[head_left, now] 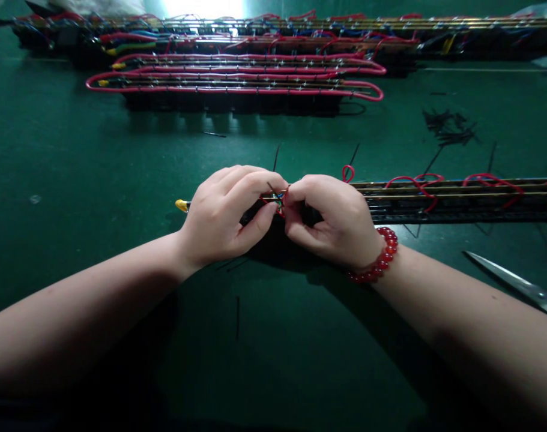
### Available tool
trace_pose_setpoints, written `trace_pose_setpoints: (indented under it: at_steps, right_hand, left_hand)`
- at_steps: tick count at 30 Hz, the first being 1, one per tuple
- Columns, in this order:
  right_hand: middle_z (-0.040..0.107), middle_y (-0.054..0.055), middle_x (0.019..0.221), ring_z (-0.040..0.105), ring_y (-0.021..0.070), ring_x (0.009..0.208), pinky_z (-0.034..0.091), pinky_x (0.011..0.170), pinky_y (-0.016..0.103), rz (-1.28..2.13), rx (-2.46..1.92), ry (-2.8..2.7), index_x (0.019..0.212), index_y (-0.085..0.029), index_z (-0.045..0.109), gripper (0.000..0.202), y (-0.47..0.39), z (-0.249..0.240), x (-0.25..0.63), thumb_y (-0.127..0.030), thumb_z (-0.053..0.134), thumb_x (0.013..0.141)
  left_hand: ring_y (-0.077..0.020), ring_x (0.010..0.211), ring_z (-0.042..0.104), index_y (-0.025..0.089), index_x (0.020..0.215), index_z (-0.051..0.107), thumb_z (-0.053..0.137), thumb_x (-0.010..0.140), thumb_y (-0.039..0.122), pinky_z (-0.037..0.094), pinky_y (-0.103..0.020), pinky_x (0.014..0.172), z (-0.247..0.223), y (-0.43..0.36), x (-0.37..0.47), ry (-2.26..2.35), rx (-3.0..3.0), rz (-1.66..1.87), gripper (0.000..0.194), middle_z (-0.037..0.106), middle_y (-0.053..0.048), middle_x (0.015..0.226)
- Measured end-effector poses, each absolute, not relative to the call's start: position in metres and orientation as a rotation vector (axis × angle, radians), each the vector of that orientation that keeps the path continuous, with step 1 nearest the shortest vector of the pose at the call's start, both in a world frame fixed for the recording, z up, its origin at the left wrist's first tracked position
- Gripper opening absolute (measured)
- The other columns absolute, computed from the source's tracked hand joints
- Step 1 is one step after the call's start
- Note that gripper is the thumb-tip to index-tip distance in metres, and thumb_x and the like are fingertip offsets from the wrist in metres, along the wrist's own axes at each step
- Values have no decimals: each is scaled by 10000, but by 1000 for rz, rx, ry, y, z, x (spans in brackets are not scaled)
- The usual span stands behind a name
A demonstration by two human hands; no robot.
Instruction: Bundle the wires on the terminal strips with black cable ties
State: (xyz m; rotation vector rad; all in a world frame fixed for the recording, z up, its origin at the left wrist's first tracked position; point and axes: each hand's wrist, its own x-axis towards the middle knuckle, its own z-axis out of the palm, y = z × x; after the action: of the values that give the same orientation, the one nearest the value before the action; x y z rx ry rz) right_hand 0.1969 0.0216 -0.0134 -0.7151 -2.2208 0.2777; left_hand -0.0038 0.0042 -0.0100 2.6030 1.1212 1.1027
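Note:
A long black strip assembly [453, 201] with brass rods lies across the green table, red wire loops [492, 182] along its right part. Over its left end, my left hand [232, 210] curls with thumb and index finger close to a dark tie and small coloured wires [280, 201]. Touching the same spot from the right is my right hand [329, 216], its fingers pinched at a red wire; a red bead bracelet [383, 258] circles that wrist. What exactly lies between the fingertips is too small to tell. A yellow tip [182, 206] sticks out left of my left hand.
Similar assemblies with pink-red cables [232, 91] lie along the back of the green table [97, 162]. Scissors [511, 279] rest at the right. Loose black ties [451, 127] are piled at the back right, and a single tie [238, 318] lies in front.

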Motion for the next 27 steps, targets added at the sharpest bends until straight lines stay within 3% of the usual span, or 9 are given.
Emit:
trace_pose_setpoints:
  at_steps: [17, 27]
  right_hand:
    - [652, 5, 742, 564, 139, 656, 447, 640, 291, 315, -694, -2240, 879, -189, 634, 104, 22, -14, 197, -172, 532, 873]
    - [720, 50, 899, 642, 164, 798, 499, 747, 325, 313, -534, -2272, 932, -187, 676, 231, 25, -18, 200, -84, 480, 868]
  left_hand:
    - [-164, 837, 679, 241, 971, 577, 376, 1043, 273, 562, -348, 767, -10, 1, -7, 1090, 2364, 1225, 216, 688, -35, 901]
    - [-177, 816, 657, 250, 933, 614, 379, 1055, 307, 563, -369, 767, -6, -1, -3, 1287, 2356, 1227, 271, 696, -42, 902]
